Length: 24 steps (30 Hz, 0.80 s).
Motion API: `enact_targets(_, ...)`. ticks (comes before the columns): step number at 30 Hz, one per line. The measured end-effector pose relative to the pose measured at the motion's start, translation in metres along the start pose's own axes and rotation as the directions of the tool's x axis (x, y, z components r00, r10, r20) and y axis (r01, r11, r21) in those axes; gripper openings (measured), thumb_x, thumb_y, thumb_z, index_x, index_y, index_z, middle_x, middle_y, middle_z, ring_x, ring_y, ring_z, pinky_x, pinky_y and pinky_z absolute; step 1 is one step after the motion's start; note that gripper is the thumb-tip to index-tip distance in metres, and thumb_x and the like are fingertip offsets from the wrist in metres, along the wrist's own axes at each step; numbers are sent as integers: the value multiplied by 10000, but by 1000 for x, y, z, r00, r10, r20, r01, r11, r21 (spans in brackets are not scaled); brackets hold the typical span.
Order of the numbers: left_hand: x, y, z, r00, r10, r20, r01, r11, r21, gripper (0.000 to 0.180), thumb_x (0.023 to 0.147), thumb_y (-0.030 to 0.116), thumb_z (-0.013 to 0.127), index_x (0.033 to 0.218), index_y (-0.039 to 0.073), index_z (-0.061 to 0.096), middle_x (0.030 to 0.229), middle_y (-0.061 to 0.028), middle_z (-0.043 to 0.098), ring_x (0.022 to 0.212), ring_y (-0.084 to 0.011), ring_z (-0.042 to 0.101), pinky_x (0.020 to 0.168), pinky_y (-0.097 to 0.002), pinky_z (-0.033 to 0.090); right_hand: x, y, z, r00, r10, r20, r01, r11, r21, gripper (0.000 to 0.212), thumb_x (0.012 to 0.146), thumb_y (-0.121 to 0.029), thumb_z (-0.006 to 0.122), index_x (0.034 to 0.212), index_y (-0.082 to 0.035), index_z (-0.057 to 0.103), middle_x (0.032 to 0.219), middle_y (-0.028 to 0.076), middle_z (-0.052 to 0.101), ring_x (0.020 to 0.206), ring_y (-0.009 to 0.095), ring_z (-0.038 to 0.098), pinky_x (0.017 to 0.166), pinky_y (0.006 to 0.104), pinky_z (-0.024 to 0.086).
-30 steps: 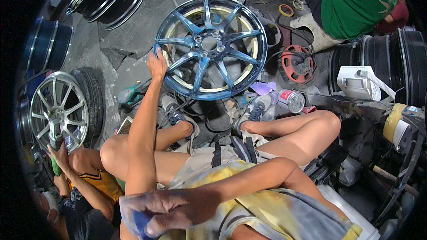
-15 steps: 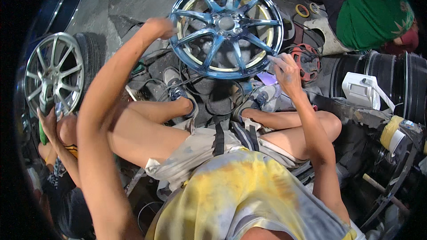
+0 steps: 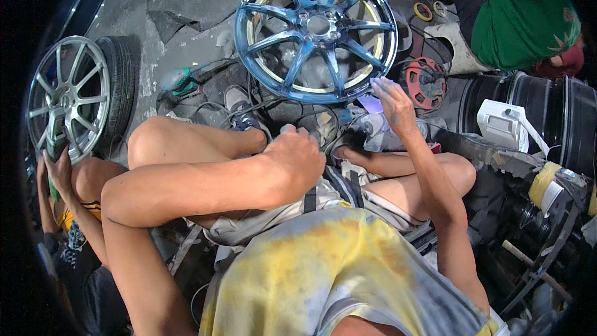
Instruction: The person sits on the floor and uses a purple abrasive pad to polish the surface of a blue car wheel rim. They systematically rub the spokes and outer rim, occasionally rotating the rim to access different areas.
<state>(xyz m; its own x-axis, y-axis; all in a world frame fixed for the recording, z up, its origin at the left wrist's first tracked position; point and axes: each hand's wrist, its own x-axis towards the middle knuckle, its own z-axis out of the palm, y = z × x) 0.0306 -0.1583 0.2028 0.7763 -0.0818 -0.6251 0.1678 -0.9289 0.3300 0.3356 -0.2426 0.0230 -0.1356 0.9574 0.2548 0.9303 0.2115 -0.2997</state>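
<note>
A chromed wheel rim [image 3: 318,25] with many thin spokes and a bluish tint stands in front of me, facing up toward me. My right hand [image 3: 396,104] is at the rim's lower right edge, its fingers stretched out and dusty, fingertips at the metal. I cannot tell whether they press on it. Over my lap, short of the rim, my left hand [image 3: 295,160] is curled closed with its back up. What it holds, if anything, is hidden beneath the fingers.
At the left a co-worker's hands [image 3: 59,171] hold a tool against a silver wheel [image 3: 68,99] beside a tyre [image 3: 118,81]. A green power tool [image 3: 179,81] and red reel [image 3: 425,84] lie near cords. Dark rims [image 3: 519,102], a white box [image 3: 500,126] and a green-shirted person [image 3: 519,25] occupy the right.
My left hand has swung from the rim's left edge down and right to above my lap. My right hand stays by the rim's lower right edge. The view has shifted slightly.
</note>
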Motion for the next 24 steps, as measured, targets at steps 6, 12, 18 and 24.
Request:
enact_targets(6, -3, -1, -1, 994, 33, -106, -34, 999, -8, 424, 950, 427, 602, 1097, 37, 680, 1066, -139, 660, 1039, -275, 619, 860, -406, 486, -3, -30, 13, 991, -128, 27, 124, 985, 116, 476, 788, 35, 653, 1257, -42, 667, 1285, 149, 651, 1226, 333, 605, 1033, 421, 494)
enact_targets(12, -16, 11, -3, 998, -1, -69, 2, 1000, 7, 364, 932, 370, 619, 1072, 41, 691, 1025, -132, 664, 1021, -269, 623, 844, -395, 488, 7, -37, 8, 995, -95, 43, 88, 986, 140, 430, 790, 43, 664, 1211, -41, 687, 1212, 129, 656, 1072, 319, 624, 919, 397, 525)
enact_targets(18, -28, 19, -5, 987, 86, -139, -96, 993, -63, 264, 911, 258, 599, 1026, 44, 703, 997, -128, 661, 993, -264, 623, 832, -401, 479, 14, -28, 0, 991, -101, 87, 96, 993, 67, 374, 779, -3, 643, 1151, -3, 692, 1102, 109, 651, 1000, 293, 614, 856, 376, 543)
enact_targets(24, -29, 5, 6, 992, 44, -117, -51, 997, -53, 226, 902, 237, 604, 970, 54, 718, 977, -114, 658, 965, -247, 622, 792, -389, 467, 26, -97, 27, 978, -194, 81, 175, 965, 197, 441, 715, -2, 632, 1154, -8, 678, 1055, 106, 638, 992, 298, 609, 839, 367, 535)
